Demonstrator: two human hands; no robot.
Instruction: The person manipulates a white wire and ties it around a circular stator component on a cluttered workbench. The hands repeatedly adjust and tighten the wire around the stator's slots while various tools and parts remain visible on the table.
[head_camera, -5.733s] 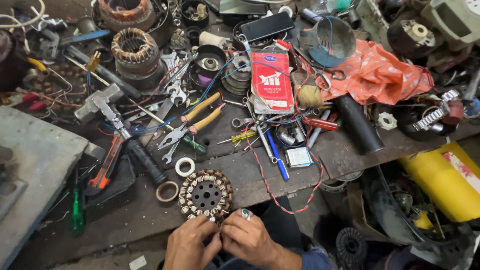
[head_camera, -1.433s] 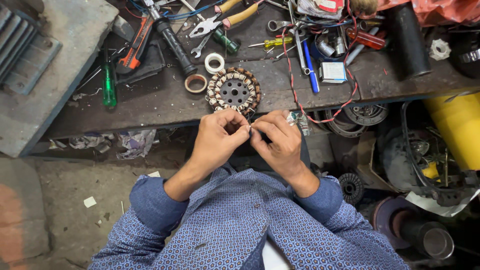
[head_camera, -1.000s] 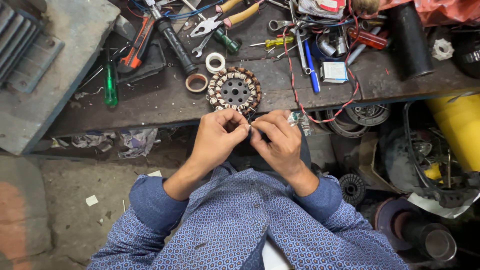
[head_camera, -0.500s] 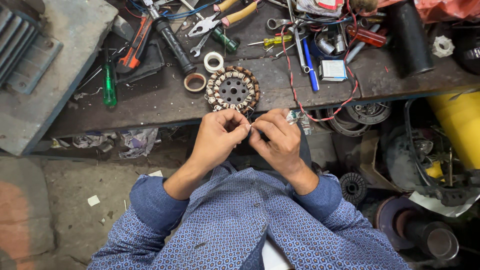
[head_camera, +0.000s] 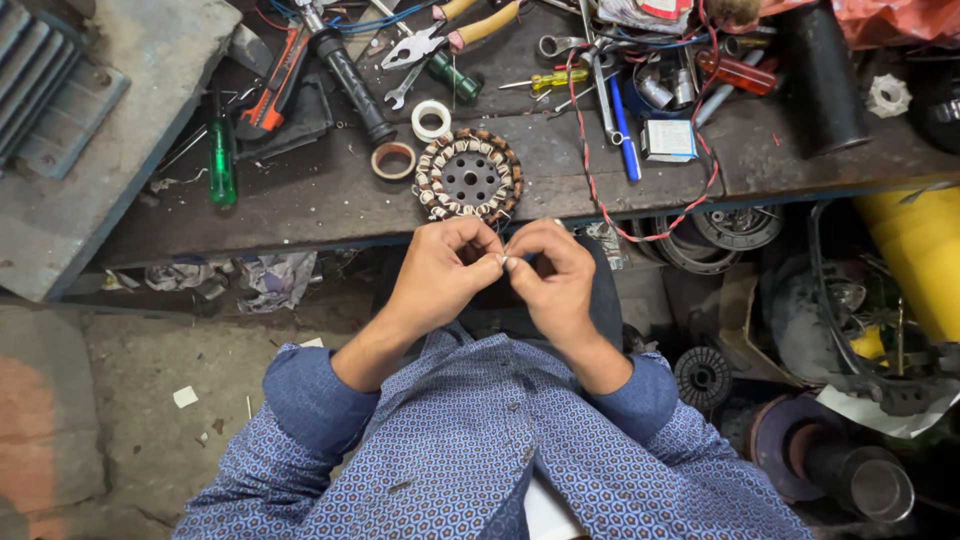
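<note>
Two sets of fingertips stay pinched together on a thin wire, barely visible, just below the bench edge: left hand (head_camera: 440, 268) and right hand (head_camera: 552, 272) have hardly shifted in a second, so the fine twisting continues. The wound stator (head_camera: 469, 176) lies just beyond; a small white-and-blue box (head_camera: 668, 140) sits further right.

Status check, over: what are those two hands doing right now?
Left hand and right hand pinched fingertip to fingertip, on something too small to tell. Wound stator on bench just beyond, untouched. Nothing in between.
</note>
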